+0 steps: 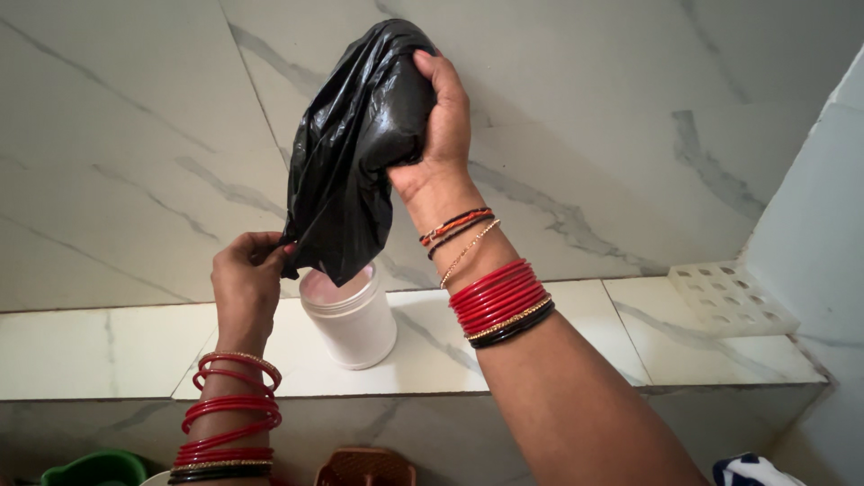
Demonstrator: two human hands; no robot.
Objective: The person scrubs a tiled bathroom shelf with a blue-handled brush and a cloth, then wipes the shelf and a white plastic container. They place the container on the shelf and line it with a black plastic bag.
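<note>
In the head view, the right hand point(441, 121) is raised at the upper middle of the frame, its fingers curled tight around the bulging top of a black bag point(355, 153). The bag hangs down from that grip, crumpled and glossy, against a marble wall point(135, 135). The left hand point(245, 274), lower and to the left, pinches the bag's lower edge between thumb and fingertips. Both wrists carry red bangles. Just below the bag's bottom corner stands a white jar point(353, 324), open at the top, on a pale marble ledge point(108, 346) crossing the middle of the frame. At the ledge's right end lies a white perforated tray point(731, 297). Along the bottom edge sit a green tub point(94, 468) and a brown basket point(364, 468), each partly cut off.
</note>
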